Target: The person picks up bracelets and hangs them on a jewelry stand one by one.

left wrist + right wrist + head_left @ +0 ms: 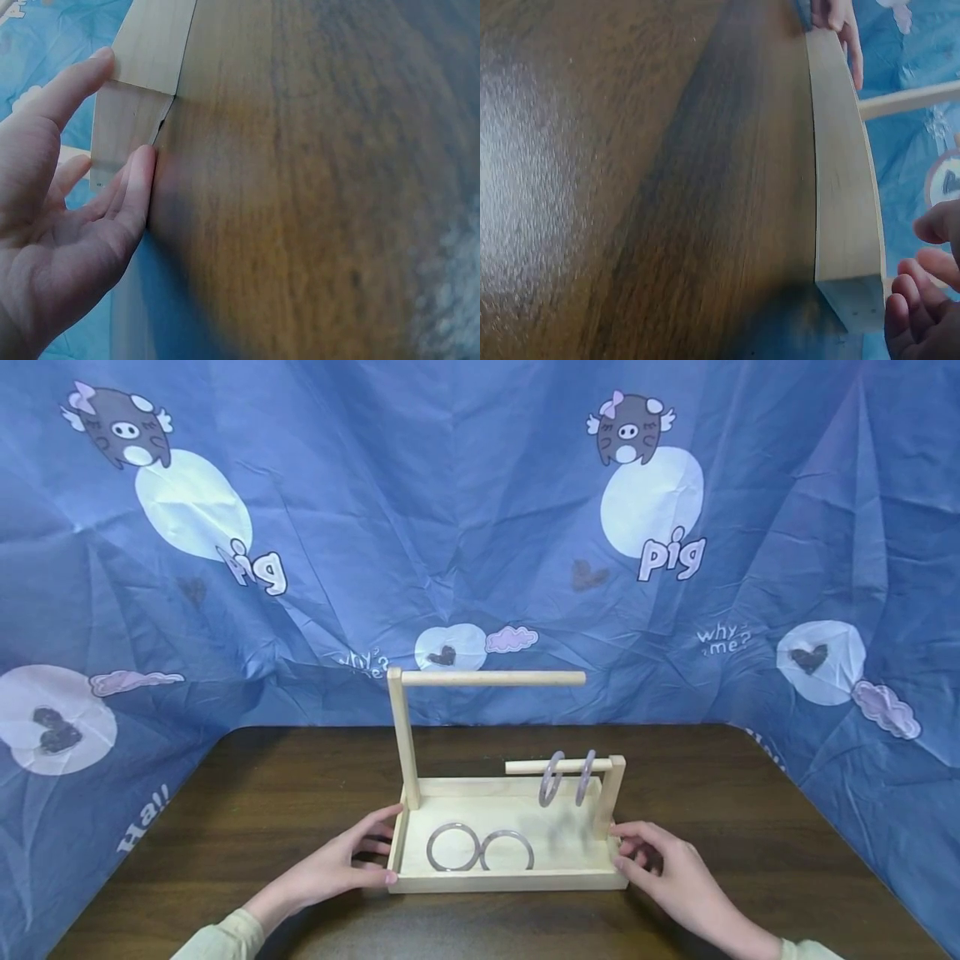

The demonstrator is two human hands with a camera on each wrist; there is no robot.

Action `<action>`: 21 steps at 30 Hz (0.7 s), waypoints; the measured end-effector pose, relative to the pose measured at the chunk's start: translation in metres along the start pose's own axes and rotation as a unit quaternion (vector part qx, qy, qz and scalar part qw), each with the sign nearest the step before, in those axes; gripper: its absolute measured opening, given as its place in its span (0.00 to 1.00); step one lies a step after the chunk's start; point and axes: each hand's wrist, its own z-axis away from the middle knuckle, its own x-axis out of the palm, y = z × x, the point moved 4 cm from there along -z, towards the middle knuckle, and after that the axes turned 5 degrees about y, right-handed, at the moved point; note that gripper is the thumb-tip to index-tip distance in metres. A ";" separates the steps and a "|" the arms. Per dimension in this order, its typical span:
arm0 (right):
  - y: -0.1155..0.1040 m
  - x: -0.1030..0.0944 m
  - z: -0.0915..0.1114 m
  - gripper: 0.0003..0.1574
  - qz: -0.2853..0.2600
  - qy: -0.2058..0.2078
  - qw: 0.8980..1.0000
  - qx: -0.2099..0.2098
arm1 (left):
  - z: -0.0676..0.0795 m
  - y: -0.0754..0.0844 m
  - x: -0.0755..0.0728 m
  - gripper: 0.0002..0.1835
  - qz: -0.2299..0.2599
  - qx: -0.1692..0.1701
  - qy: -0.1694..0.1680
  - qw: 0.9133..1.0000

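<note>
A pale wooden tray (510,883) carries two posts with side bars. My left hand (345,857) touches its left end, thumb at the front corner and fingers along the side. At the right end, my right hand (671,868) has its thumb by the front corner and its fingers loosely bent beside the wall. Whether those fingers press the wood is hard to tell. Two purplish rings hang on the short bar (525,767), a left ring (543,789) and a right ring (581,795). Two more rings, one (429,847) left and one (532,853) right, lie in the tray.
The tall post (407,743) at the left bears a long bare bar (495,678) pointing right. A short post (610,797) rises at the right end. Under everything is a dark wooden table (300,793), with a blue printed cloth (450,527) hanging behind and at both sides.
</note>
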 end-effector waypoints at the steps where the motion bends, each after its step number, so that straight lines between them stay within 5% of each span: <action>1: -0.002 0.001 0.000 0.18 -0.002 0.003 1.000 -0.013 | 0.000 0.000 0.000 0.48 0.000 0.000 -0.001 1.000; 7: -0.016 0.007 -0.005 0.19 -0.011 -0.007 0.997 -0.072 | 0.000 0.000 0.000 0.48 0.000 -0.001 -0.001 1.000; 21: -0.055 0.048 -0.020 0.19 -0.011 -0.117 0.979 -0.165 | -0.001 -0.001 -0.001 0.48 -0.004 -0.024 0.001 1.000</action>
